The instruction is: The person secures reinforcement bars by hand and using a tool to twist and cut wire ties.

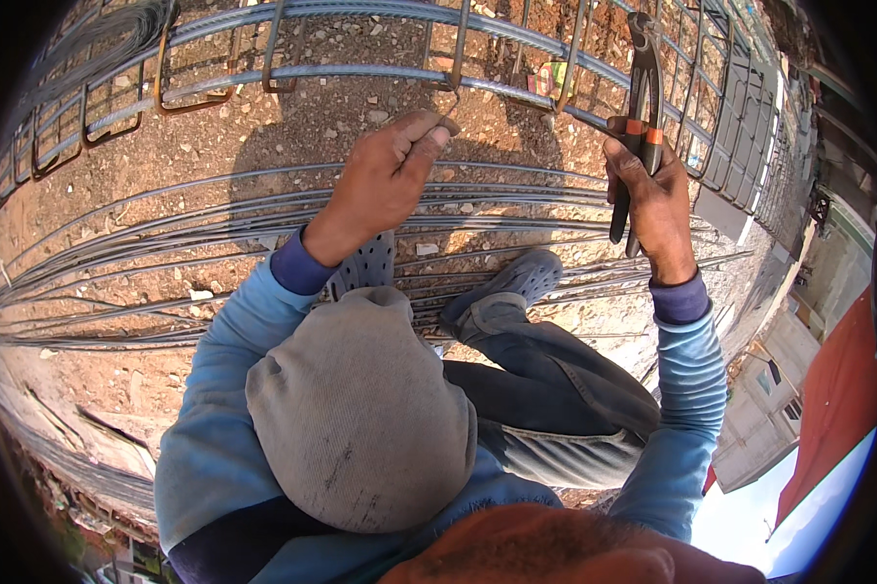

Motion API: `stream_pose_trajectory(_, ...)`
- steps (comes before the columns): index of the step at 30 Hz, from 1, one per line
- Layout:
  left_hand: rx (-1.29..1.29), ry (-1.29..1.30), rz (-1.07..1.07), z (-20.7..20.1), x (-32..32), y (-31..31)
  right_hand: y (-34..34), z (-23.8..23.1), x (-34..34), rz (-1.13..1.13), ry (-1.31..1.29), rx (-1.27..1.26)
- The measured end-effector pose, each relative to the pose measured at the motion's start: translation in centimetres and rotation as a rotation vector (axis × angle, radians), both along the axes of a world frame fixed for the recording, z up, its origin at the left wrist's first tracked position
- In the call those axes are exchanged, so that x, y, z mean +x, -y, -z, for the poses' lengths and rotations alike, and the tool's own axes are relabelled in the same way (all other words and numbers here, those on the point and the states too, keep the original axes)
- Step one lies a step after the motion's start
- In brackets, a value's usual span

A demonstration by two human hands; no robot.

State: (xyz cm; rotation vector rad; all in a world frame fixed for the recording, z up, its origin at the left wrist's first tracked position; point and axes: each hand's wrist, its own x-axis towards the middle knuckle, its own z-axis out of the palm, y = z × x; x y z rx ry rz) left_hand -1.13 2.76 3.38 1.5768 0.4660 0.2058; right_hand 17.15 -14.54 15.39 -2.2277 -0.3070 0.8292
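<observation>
Going off the head view, my left hand (385,180)'s fingers look pinched shut on a thin wire (453,101) just below the rebar cage (360,71); my right hand (658,200) grips the pincers (636,127), well apart from it. Probably mid wire-tying, I'd say, so next calls for swinging the pincers onto that wire.

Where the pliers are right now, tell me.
In the head view, the pliers are at upper right, held in the right hand, the rebar cage beyond them.
</observation>
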Motion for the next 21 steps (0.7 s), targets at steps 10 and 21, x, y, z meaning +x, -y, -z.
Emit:
stream_pose_trajectory(10, 0.1, -0.023, 0.01, -0.3, 0.4, 0.1, -0.4, 0.8, -6.4, -0.261, -0.531, -0.124)
stream_pose_trajectory(21, 0.094, -0.011, -0.012, -0.3, -0.2, -0.2, -1.9, 2.3, -9.9, -0.251, -0.309, -0.119)
